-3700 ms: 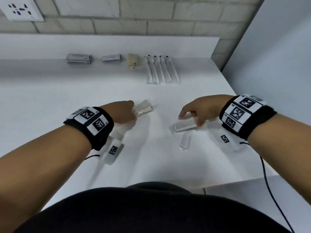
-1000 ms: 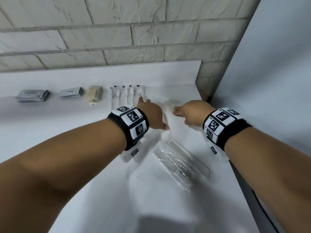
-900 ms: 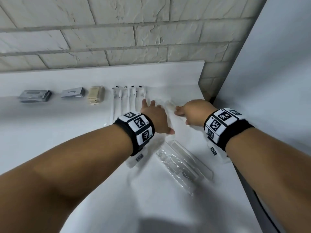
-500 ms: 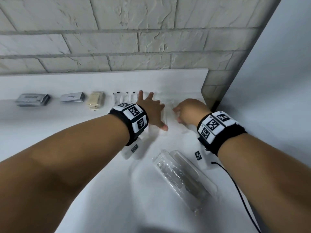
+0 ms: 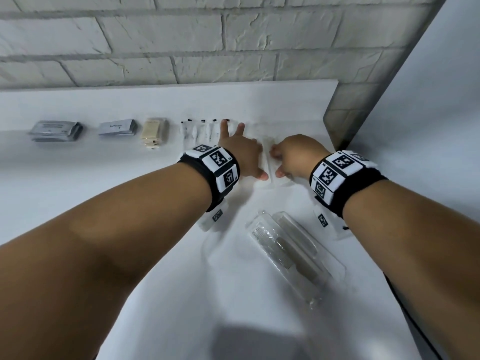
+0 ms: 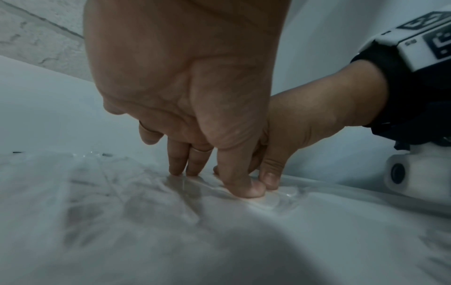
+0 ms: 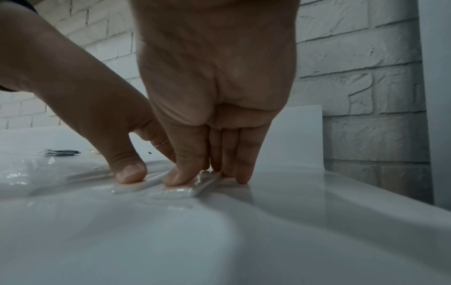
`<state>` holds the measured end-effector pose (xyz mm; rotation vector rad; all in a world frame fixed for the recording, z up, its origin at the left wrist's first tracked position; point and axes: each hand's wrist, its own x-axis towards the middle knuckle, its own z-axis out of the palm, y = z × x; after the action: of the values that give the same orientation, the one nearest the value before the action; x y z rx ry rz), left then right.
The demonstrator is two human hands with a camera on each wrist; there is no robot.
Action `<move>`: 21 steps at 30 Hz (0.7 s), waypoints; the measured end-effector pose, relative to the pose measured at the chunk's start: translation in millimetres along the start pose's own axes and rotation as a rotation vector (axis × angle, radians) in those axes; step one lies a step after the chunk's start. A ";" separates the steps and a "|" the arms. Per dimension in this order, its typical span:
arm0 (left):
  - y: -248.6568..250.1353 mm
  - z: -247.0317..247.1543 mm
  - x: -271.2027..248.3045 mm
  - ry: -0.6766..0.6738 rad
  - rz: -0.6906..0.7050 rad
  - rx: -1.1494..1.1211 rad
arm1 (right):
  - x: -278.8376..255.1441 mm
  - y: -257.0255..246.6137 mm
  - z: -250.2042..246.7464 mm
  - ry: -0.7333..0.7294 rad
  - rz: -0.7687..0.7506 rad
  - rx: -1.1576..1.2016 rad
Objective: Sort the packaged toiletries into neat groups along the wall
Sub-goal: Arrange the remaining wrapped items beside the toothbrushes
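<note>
A clear flat packet (image 5: 268, 165) lies by the wall at the right end of a row of packaged toothbrushes (image 5: 200, 131). My left hand (image 5: 242, 152) lies spread over the row's right end, its thumb (image 7: 129, 173) pressing the clear packet (image 7: 156, 188). My right hand (image 5: 276, 162) stands over the same packet, thumb (image 7: 180, 178) on top and fingertips (image 7: 240, 177) down at its right edge. Both thumbs (image 6: 249, 190) sit side by side on the packet. Further left lie a beige soap (image 5: 153, 132) and two grey sachet groups (image 5: 117, 127) (image 5: 54, 129).
Two clear comb packets (image 5: 285, 250) lie slantwise on the white counter (image 5: 181, 294) behind my hands, near its right edge. A brick wall (image 5: 233, 42) and a low white upstand (image 5: 155, 102) close the back; a grey panel (image 5: 428, 87) closes the right side.
Both hands carried clear packets from the counter's middle to the wall. Over the last second they have stayed at the row's right end, the left fingers spreading and the thumbs closing together.
</note>
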<state>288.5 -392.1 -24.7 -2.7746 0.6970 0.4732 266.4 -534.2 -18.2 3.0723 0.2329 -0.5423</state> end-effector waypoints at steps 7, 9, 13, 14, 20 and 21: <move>-5.8 1.0 4.0 0.002 0.031 -0.030 | 0.6 5.5 -4.6 -0.020 0.002 -0.015; -6.4 -1.3 5.7 0.014 0.064 -0.055 | 0.0 6.1 -1.7 -0.010 0.006 -0.023; -1.7 -4.2 8.9 0.056 0.108 -0.123 | 1.1 6.6 -0.2 -0.030 0.005 -0.018; -0.5 -4.5 9.4 0.053 0.109 -0.133 | 1.4 7.1 -0.7 -0.037 0.005 -0.016; -0.1 -5.4 9.8 0.044 0.100 -0.136 | 5.2 6.5 -2.4 -0.071 0.009 -0.034; 0.1 -4.8 9.7 0.047 0.100 -0.138 | 5.5 6.8 -2.6 -0.072 0.004 -0.038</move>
<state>297.7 -397.7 -23.8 -2.8974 0.8472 0.4945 273.4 -540.1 -17.7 3.0092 0.2323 -0.6387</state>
